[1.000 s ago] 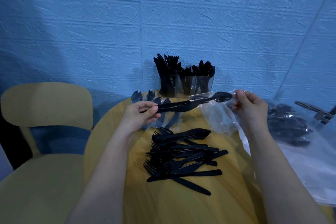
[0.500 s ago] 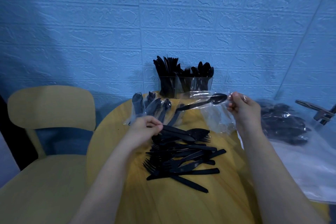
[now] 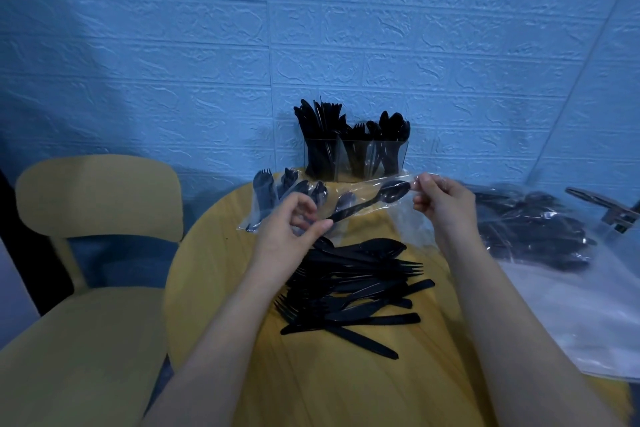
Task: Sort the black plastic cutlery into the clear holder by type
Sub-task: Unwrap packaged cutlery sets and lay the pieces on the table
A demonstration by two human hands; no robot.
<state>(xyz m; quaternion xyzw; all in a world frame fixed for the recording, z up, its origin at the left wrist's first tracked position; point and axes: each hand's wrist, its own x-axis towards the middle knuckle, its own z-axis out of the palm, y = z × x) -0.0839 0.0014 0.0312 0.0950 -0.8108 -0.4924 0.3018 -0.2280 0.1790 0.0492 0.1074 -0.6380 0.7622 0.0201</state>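
Observation:
A clear holder (image 3: 356, 159) stands at the table's far edge against the wall, with black knives, forks and spoons upright in its compartments. A loose heap of black cutlery (image 3: 353, 288) lies mid-table. Above it I hold a black spoon (image 3: 377, 199) inside a clear wrapper (image 3: 363, 215). My left hand (image 3: 291, 236) pinches the spoon's handle end. My right hand (image 3: 443, 204) pinches the wrapper at the bowl end.
Wrapped cutlery packs (image 3: 287, 194) lie left of the holder. A large clear bag of black cutlery (image 3: 540, 239) covers the right side. The round yellow table (image 3: 214, 270) has a yellow chair (image 3: 97, 204) to its left. A blue brick-pattern wall stands behind.
My left hand dropped the unwrapped pieces on the heap, then rose to pinch the handle of the spoon left in the wrapper. My right hand kept holding the wrapper.

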